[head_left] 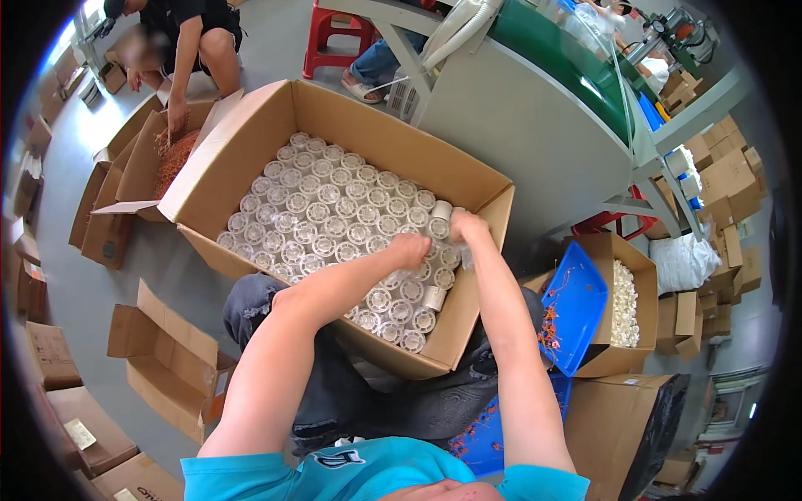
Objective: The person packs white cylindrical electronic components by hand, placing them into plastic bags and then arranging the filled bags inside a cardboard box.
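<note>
While our left hand [411, 250] curls low over the packed rows, a white-sided plastic cylinder [439, 226] sits just left of our right hand [468, 227], the nearer one; its long axis seems to run roughly away from us. Our right fingers bend too; we cannot tell whether either hand grips anything. Around both hands we see one large open brown cardboard box [393, 142]. We count two blue plastic trays [587, 305] right of them; the clear-and-white round containers [322, 213] number dozens, too crowded to count exactly.
</note>
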`<state>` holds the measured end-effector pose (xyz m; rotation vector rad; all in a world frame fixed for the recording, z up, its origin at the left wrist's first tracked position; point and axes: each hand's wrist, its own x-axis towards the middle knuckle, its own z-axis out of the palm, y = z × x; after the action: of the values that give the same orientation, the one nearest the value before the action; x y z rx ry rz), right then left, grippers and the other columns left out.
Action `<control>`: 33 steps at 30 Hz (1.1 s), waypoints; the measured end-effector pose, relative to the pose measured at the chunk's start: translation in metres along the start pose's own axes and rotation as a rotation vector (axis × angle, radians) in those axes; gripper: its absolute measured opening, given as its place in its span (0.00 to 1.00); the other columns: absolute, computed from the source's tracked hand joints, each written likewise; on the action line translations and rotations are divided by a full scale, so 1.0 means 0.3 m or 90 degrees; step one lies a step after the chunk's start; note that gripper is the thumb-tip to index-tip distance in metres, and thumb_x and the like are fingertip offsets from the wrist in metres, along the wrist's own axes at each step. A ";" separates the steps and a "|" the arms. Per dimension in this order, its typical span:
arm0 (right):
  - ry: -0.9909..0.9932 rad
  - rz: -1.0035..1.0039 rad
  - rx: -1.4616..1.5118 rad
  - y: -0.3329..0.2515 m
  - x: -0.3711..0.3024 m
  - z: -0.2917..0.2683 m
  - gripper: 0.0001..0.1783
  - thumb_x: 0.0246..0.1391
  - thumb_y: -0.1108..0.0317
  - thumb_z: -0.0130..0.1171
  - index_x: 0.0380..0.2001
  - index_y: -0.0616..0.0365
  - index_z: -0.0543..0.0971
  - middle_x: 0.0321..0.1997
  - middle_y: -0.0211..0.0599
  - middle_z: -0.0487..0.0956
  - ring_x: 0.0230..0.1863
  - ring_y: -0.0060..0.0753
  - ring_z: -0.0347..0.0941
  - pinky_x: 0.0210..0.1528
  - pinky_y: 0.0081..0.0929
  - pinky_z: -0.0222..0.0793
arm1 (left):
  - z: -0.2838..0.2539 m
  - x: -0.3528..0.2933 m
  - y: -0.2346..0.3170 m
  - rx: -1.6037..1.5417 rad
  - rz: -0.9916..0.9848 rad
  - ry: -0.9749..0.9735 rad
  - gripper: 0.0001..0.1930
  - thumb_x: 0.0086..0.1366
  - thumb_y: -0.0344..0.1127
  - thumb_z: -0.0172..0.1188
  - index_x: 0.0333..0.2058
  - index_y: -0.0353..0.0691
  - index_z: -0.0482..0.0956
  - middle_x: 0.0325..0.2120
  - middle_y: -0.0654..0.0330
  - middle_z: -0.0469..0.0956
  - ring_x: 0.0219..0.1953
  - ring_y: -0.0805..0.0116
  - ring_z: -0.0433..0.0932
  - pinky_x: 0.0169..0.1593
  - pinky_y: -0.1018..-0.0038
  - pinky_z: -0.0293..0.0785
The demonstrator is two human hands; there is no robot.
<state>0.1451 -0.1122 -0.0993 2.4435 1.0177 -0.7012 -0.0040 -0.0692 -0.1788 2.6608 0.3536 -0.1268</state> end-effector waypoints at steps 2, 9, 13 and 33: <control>-0.153 -0.040 -0.048 0.002 0.035 0.053 0.25 0.37 0.65 0.66 0.44 0.56 0.78 0.51 0.37 0.75 0.53 0.35 0.71 0.50 0.32 0.69 | -0.012 0.004 0.018 0.011 0.008 -0.023 0.14 0.49 0.35 0.60 0.35 0.38 0.73 0.31 0.52 0.79 0.34 0.53 0.79 0.36 0.62 0.75; -0.048 -0.099 -0.069 -0.057 -0.002 0.147 0.20 0.36 0.65 0.66 0.38 0.52 0.81 0.45 0.36 0.79 0.47 0.36 0.75 0.46 0.33 0.71 | -0.013 -0.027 0.026 -0.107 0.020 0.098 0.19 0.51 0.30 0.54 0.42 0.32 0.62 0.29 0.42 0.76 0.35 0.44 0.76 0.36 0.57 0.73; -0.047 -0.125 -0.041 -0.048 0.077 0.168 0.13 0.38 0.68 0.63 0.33 0.55 0.82 0.41 0.37 0.80 0.44 0.36 0.76 0.45 0.33 0.71 | 0.023 -0.014 -0.009 -0.188 0.046 0.186 0.16 0.52 0.28 0.53 0.39 0.31 0.63 0.30 0.40 0.75 0.35 0.42 0.75 0.37 0.57 0.72; 0.181 0.058 0.282 -0.059 -0.073 -0.030 0.22 0.39 0.64 0.56 0.41 0.63 0.78 0.48 0.50 0.76 0.51 0.45 0.72 0.51 0.36 0.68 | -0.042 -0.039 0.065 -0.447 -0.077 0.208 0.15 0.55 0.36 0.60 0.38 0.34 0.70 0.30 0.41 0.76 0.38 0.44 0.75 0.41 0.59 0.70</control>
<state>0.1214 -0.1074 -0.0823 3.0227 0.9177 -0.6115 -0.0098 -0.0831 -0.1576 1.9568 0.5454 0.3402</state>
